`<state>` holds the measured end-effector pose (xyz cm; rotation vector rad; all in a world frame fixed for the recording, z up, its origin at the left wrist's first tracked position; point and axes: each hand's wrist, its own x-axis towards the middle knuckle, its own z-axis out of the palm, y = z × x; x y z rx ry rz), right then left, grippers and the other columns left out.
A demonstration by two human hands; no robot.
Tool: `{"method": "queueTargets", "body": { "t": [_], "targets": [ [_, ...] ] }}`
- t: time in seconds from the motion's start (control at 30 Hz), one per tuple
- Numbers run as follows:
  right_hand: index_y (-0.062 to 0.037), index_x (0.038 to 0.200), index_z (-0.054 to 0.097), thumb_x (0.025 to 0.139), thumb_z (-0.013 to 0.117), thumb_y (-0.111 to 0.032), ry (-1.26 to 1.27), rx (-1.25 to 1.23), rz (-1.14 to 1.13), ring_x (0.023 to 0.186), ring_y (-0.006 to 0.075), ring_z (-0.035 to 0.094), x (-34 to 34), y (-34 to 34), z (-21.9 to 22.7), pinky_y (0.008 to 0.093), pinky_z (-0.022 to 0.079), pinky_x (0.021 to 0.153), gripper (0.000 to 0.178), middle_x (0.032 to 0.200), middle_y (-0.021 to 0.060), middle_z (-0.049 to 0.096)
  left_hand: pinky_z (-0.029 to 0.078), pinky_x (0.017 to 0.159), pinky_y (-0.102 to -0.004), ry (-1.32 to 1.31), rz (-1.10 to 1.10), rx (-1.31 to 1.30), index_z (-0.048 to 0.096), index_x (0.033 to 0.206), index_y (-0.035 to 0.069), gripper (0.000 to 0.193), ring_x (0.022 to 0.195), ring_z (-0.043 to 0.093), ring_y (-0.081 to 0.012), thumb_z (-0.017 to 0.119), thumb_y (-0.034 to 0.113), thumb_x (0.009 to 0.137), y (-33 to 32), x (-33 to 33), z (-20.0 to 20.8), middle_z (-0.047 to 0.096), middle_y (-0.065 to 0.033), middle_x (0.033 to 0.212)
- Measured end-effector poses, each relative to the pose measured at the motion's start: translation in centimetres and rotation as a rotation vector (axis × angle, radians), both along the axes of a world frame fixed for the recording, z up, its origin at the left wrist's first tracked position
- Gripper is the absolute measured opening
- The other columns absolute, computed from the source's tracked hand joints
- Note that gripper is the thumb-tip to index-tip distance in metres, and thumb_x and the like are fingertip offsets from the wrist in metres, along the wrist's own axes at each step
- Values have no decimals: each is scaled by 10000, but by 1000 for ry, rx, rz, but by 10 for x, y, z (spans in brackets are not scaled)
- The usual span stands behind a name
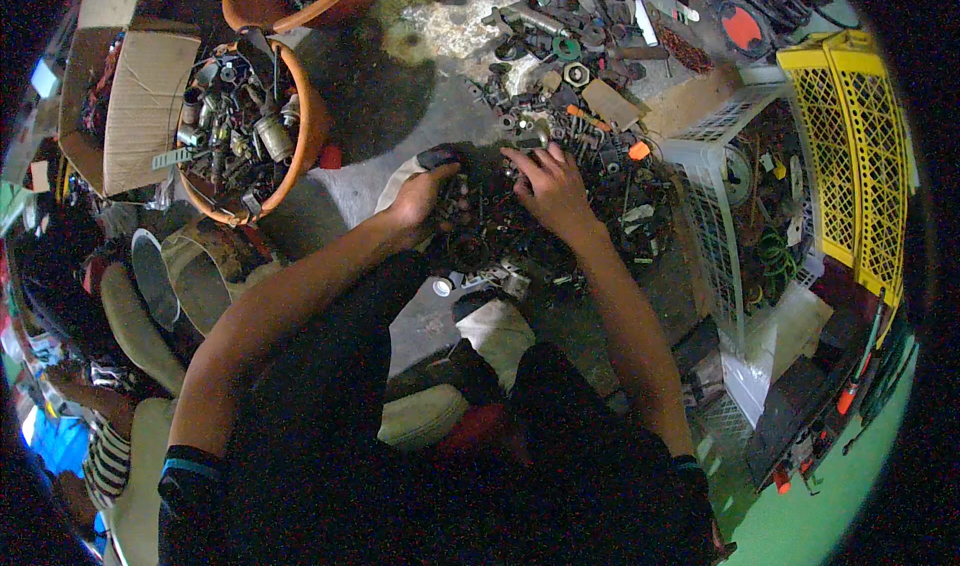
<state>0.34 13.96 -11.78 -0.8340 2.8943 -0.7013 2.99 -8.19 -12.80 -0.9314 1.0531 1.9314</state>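
Observation:
A heap of dark, greasy metal parts (500, 221) lies on the floor between my feet, too dim to tell its pieces apart. At its left edge is my left hand (420, 201), thumb stretched out; its other fingers are lost in shadow among the parts, and whether they hold anything is hidden. Over the heap's right side, my right hand (555, 191) has its fingers spread, touching or just above the pieces, with nothing seen in it. Lighter-coloured metal pieces (510, 278) lie at the near edge of the heap.
An orange tub (312, 131) of metal parts stands left, beside a cardboard box (150, 116); another orange tub (340, 11) is behind. White plastic crates (712, 236) and a yellow crate (820, 146) stand right. More loose hardware (570, 71) spreads ahead. A person's striped sleeve (107, 461) shows far left.

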Motion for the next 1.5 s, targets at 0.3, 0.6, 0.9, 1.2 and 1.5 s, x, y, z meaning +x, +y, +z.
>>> {"method": "queueTargets", "body": {
  "t": [0.3, 0.6, 0.9, 1.2, 1.5],
  "targets": [
    [-51, 1098, 568, 760, 665, -114, -150, -321, -264, 923, 303, 572, 10, 18, 9, 376, 465, 827, 357, 969, 143, 613, 390, 429, -266, -55, -52, -32, 551, 815, 104, 267, 563, 554, -154, 467, 333, 923, 7, -8, 25, 568, -15, 677],
    [-26, 963, 585, 745, 751, -156, -378, -414, -432, 756, 176, 604, 11, 22, 15, 312, 490, 697, 304, 814, 70, 622, 385, 420, -264, -33, -120, 6, 551, 809, 107, 275, 562, 568, -159, 462, 339, 926, 5, -10, 32, 577, -19, 672],
    [3, 1011, 661, 803, 706, -120, -516, -564, -513, 808, 119, 603, 10, 35, 11, 248, 489, 723, 246, 878, 59, 661, 401, 426, -267, -34, -113, 31, 552, 799, 113, 280, 557, 567, -161, 458, 342, 930, 4, -10, 29, 577, -21, 669],
    [-5, 1107, 603, 883, 586, -75, -808, -871, -581, 898, 180, 622, 15, 45, 4, 316, 507, 825, 236, 984, 79, 660, 401, 445, -281, -47, -147, -40, 559, 812, 112, 276, 575, 569, -163, 464, 344, 927, 6, -12, 36, 587, -21, 688],
    [-66, 1091, 625, 798, 703, -210, -348, -594, -419, 912, 173, 617, 23, 4, 88, 298, 471, 838, 336, 1000, 76, 659, 481, 621, -332, -56, -128, 171, 580, 958, 99, 303, 702, 595, -186, 418, 354, 929, 16, -14, 45, 630, -23, 791]
  ]
}}
